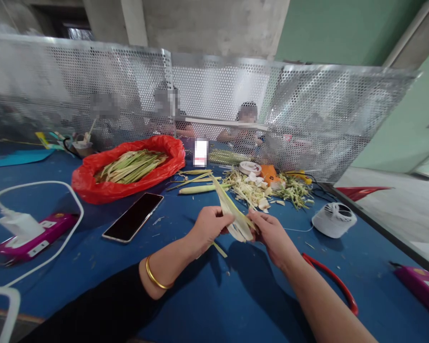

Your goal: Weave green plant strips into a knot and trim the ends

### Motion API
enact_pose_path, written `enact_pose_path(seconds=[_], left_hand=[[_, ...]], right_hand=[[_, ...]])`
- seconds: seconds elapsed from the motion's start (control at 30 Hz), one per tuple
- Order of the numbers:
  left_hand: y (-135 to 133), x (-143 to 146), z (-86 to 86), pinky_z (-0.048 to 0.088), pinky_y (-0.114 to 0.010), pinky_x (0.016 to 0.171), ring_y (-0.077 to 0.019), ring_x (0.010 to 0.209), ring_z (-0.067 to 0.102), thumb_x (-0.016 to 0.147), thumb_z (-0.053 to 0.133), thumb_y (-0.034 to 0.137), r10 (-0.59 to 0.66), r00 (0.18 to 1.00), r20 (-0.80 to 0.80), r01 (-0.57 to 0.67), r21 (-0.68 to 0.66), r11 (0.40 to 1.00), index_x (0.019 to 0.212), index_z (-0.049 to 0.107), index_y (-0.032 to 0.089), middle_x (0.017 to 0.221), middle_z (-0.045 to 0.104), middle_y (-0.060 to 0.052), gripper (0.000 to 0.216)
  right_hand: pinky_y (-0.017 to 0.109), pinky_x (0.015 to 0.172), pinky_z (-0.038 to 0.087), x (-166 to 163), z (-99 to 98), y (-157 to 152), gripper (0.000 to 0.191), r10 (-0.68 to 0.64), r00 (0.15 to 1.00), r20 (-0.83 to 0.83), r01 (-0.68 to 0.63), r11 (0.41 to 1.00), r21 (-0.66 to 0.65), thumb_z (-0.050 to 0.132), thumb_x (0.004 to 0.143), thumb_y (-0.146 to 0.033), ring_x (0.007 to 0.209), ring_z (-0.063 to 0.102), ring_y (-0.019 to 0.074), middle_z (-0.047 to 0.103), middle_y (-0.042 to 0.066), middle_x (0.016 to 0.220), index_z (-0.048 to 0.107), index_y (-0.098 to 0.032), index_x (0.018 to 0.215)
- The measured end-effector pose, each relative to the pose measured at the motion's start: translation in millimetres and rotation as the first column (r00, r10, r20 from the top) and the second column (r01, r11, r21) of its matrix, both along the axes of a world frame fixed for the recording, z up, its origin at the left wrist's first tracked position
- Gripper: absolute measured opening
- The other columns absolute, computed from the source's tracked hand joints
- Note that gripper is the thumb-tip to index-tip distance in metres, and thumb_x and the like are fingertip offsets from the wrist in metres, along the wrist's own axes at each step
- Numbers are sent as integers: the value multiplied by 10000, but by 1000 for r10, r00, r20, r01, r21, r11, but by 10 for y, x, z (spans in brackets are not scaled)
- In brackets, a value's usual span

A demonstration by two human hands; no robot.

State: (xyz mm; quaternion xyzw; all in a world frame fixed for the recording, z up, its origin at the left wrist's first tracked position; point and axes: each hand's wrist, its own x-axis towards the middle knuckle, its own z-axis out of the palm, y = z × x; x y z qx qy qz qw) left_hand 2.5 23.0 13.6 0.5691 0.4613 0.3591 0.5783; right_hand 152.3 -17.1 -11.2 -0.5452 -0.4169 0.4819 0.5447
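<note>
A pale green-and-cream plant leaf (232, 214), broad at the near end and narrow at the far tip, is held between my two hands above the blue table. My left hand (210, 227) pinches its left edge with the thumb on top. At the lower right end, my right hand (270, 234) grips the leaf with thumb and fingers closed; some fingertips are hidden behind it. Just beyond, a thick pale stalk (200, 189) and several thin strips lie on the table. A narrow green strip (219, 249) shows below my left hand.
A red plastic bag (128, 193) of long leaves lies left, behind a phone (133, 217). Plant scraps (248, 188) are piled ahead. White string spool (334, 220), red handle (334, 276) and purple power strips (39, 236) lie around. A perforated metal screen (221, 81) separates me from people opposite.
</note>
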Motion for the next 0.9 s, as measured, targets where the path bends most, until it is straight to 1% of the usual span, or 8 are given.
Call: enact_pose_path(seconds=[0.1,0.2,0.27,0.33,0.5,0.67,0.77,0.9], left_hand=[[-2,5,-25,362,-192,474,-69,449,445,688,599,127,-32,999,18,32,24,999,585,645,138,498,542,50,114],[8,-1,-66,371,-189,480,-69,461,457,700,618,161,-75,996,48,74,9,997,647,665,130,529,561,40,78],[17,-10,-81,378,-194,486,-73,464,464,698,655,210,-104,993,59,105,-12,994,676,677,125,530,560,35,90],[22,-18,-78,391,-201,504,-76,471,472,679,692,234,-125,990,70,128,-30,991,669,678,125,529,558,35,110],[23,-21,-42,410,-203,541,-75,504,487,665,708,223,-123,988,90,126,-28,992,672,680,130,578,593,27,98],[33,-28,-49,394,-206,532,-75,490,472,653,709,250,-122,992,36,121,6,993,637,655,134,544,565,34,129],[53,-46,-57,346,-205,493,-80,469,446,652,704,300,-121,992,-44,123,49,991,567,602,148,486,524,40,202],[131,-110,-32,336,-207,490,-85,470,438,654,675,295,-124,987,-105,134,97,986,557,596,158,473,503,41,185]], right_hand=[[204,443,338,-28,15,-17,407,79,989,123,-82,996,26,687,686,-559,450,424,81,490,-56,506,575,-169,652],[200,427,306,-50,12,-21,374,142,970,198,-152,988,40,692,683,-515,438,376,72,450,-69,483,551,-175,617],[206,431,321,-50,0,-15,371,116,973,200,-130,990,58,660,705,-512,435,380,77,440,-69,474,531,-181,599],[218,455,367,-38,-12,-4,365,79,977,197,-96,992,79,640,718,-510,455,417,89,469,-55,487,529,-184,596],[238,483,425,3,-17,8,354,29,975,222,-49,995,82,624,718,-507,484,462,110,522,-31,518,539,-187,593],[240,482,421,13,-6,-1,316,-11,946,323,-28,993,115,579,764,-455,475,472,116,513,-33,507,529,-196,589],[239,476,416,24,-6,-1,314,-29,929,368,-21,991,131,573,763,-446,473,466,119,500,-36,501,515,-201,576],[234,482,405,98,-7,14,322,-113,896,430,34,982,186,559,779,-428,473,438,116,454,-45,486,471,-210,559]])
